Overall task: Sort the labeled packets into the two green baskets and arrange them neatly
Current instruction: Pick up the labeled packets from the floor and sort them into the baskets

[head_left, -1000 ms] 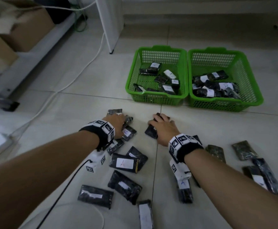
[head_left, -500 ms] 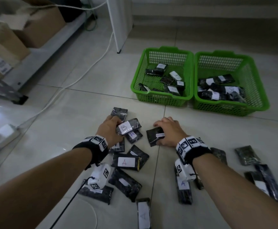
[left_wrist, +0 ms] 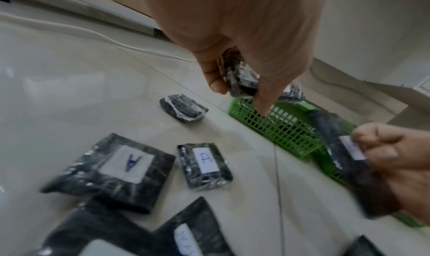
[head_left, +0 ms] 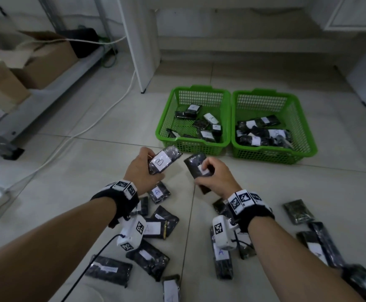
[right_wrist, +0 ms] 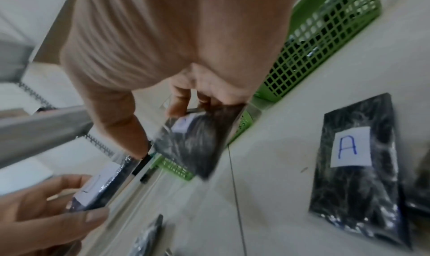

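My left hand point(head_left: 144, 171) grips a black packet labeled B point(head_left: 163, 160), raised off the floor; the left wrist view shows that packet point(left_wrist: 244, 79) between thumb and fingers. My right hand point(head_left: 214, 178) holds another black packet point(head_left: 196, 165) by its white label, whose letter my fingers hide. The same packet point(right_wrist: 197, 140) appears blurred in the right wrist view. Two green baskets stand side by side ahead: the left basket point(head_left: 199, 146) holds A packets, the right basket point(head_left: 271, 155) holds several dark packets. Several packets lie on the tiles below my arms, among them an A packet point(head_left: 159, 192).
A white cable point(head_left: 103, 118) runs across the floor at left, beside a low shelf with cardboard boxes point(head_left: 36, 62). A white cabinet panel point(head_left: 140, 44) stands behind the baskets. More packets point(head_left: 298, 211) lie scattered at right.
Both hands have lifted off the floor, each carrying a packet up toward the baskets. The head view has tilted up, showing more of the room.
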